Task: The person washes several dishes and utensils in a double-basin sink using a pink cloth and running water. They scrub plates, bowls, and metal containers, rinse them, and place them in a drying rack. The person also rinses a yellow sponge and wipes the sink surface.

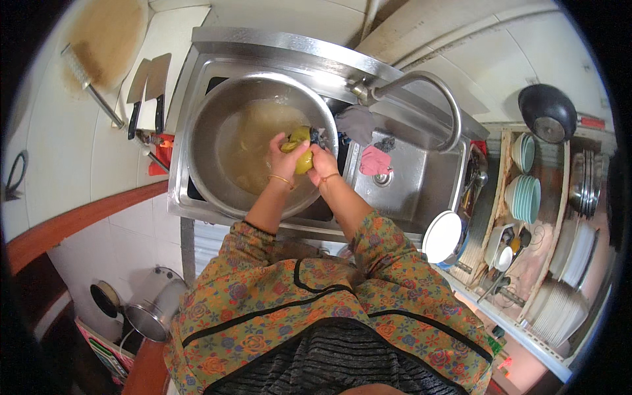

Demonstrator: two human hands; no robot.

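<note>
Over a large round steel basin (207, 168) of cloudy brownish water, my left hand (283, 159) and my right hand (322, 164) are closed together on a wet yellow-green bundle (304, 162). It looks soft and folded; whether it is cloth or a vegetable I cannot tell. Something dark and shiny shows just beyond my fingers, too small to make out. My fingers partly cover the bundle. A pink cloth (375, 160) lies in the sink (411, 178) to the right, near the drain, and a grey cloth (355, 124) rests at the sink's left edge.
A curved faucet (454, 108) arches over the sink. Two black-handled knives (157, 85) hang at the left. White plates (442, 237) stand by the sink's right front. The rack (503, 155) farther right holds bowls and plates, with a black wok (548, 112) above it.
</note>
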